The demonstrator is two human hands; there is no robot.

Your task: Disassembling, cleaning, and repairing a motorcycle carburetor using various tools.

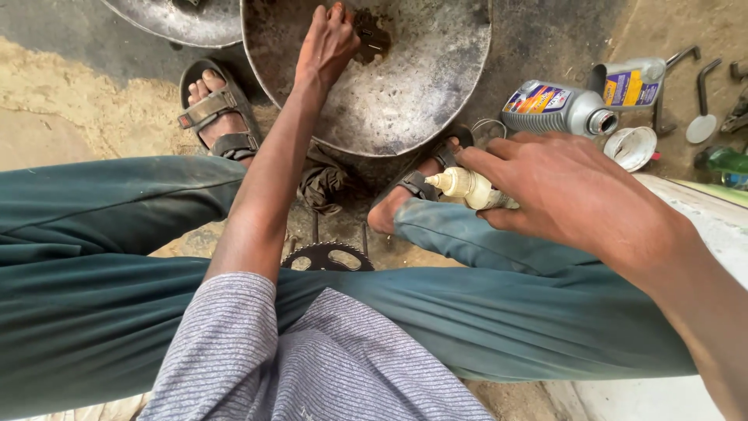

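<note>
My left hand (pixel 327 43) reaches forward into a large shallow metal pan (pixel 421 86), fingers closed on a small dark greasy part (pixel 370 35) lying in it. My right hand (pixel 565 187) is wrapped around a small cream squeeze bottle (pixel 466 185) with a pointed nozzle aimed left, held above my right shin. I sit low with teal trousers and both sandalled feet beside the pan.
A toothed sprocket (pixel 327 256) lies on the ground between my legs, a dark rag (pixel 323 185) beyond it. Two grey oil bottles (pixel 557 107) lie at the right with a white lid (pixel 631 148), bent metal tools (pixel 705 78) and a green bottle (pixel 721 160). A second pan (pixel 179 19) is at top left.
</note>
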